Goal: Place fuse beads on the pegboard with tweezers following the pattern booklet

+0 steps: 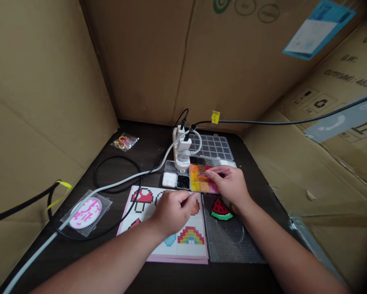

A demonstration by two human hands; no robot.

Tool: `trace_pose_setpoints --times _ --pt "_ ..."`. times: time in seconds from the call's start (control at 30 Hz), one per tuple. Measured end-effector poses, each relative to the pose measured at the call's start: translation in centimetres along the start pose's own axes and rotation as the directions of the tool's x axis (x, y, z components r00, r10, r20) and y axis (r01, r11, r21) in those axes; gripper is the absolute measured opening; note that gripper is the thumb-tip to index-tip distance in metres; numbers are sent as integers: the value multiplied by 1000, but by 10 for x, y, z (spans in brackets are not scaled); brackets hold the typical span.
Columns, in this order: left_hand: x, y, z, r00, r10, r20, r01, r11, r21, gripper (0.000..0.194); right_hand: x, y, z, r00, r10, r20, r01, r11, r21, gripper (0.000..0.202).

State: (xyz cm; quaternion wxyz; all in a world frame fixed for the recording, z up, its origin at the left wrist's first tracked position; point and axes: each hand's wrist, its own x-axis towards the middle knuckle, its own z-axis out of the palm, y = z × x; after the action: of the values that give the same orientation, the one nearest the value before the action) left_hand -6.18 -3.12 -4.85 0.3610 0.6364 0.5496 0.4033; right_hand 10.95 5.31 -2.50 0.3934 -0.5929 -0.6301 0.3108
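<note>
My right hand [229, 181] holds pink tweezers [215, 171], their tips over the orange part of a sectioned bead box [195, 185]. My left hand [175, 210] is closed above the pattern sheet [192, 253], thumb and fingers pressed together; what they hold, if anything, is too small to tell. Printed on the sheet are a mushroom, a rainbow and other designs, some covered by that hand. To its right lies a clear pegboard [229, 249] with a red, black and green watermelon slice of beads [222, 209]. Small boxes hold white beads [169, 180] and black beads [183, 181].
A white power strip [181, 151] stands behind the bead boxes, its cables crossing the left side. A round dish of pink pieces [88, 212] and a small plastic bag [124, 142] lie at left. Cardboard walls [146, 61] surround the dark table [153, 143].
</note>
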Motion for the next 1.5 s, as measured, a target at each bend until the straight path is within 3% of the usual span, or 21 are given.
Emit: trace_pose_setpoints --times 0.87,1.13,1.37,1.5 --pt "0 -2 1 1000 12 -4 -12 1000 17 47 3 -1 -2 1000 3 6 -4 997 74 23" --pt "1 -2 1 1000 7 0 -7 1000 9 48 0 -2 -2 997 -17 79 12 998 62 21" --pt "0 -2 1 1000 8 4 -8 1000 26 48 1 2 0 999 -29 -24 31 997 64 21" --pt "0 -2 1 1000 4 7 -4 1000 19 48 1 4 1 1000 -13 -24 15 997 75 23"
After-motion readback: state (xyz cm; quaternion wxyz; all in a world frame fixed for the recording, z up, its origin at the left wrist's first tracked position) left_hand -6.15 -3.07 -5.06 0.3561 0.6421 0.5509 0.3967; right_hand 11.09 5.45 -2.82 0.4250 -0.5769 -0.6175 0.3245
